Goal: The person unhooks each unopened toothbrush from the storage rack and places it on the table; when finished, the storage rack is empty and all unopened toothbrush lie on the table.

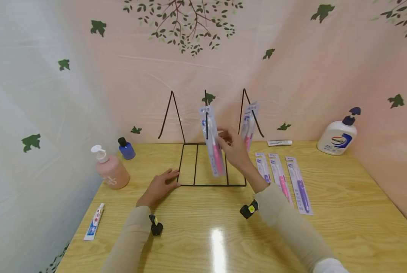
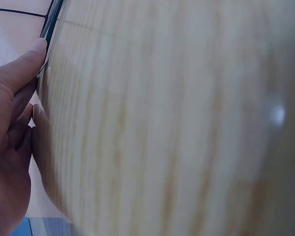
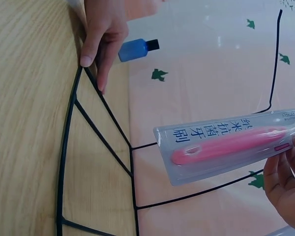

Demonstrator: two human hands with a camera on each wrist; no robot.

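My right hand pinches the edge of a packaged pink toothbrush at the middle prong of a black wire rack. The prong overlaps the upper part of the pack. In the right wrist view the pack is tilted, its pink handle toward the rack's base. On the right prong hangs another packaged pink toothbrush. My left hand rests on the table at the rack's left front corner, fingers extended and touching the wire.
Right of the rack lie packaged toothbrushes: two purple, one pink. Behind them is a small white tube, and a white pump bottle farther right. Leftward stand a pink pump bottle, a blue bottle and a toothpaste tube.
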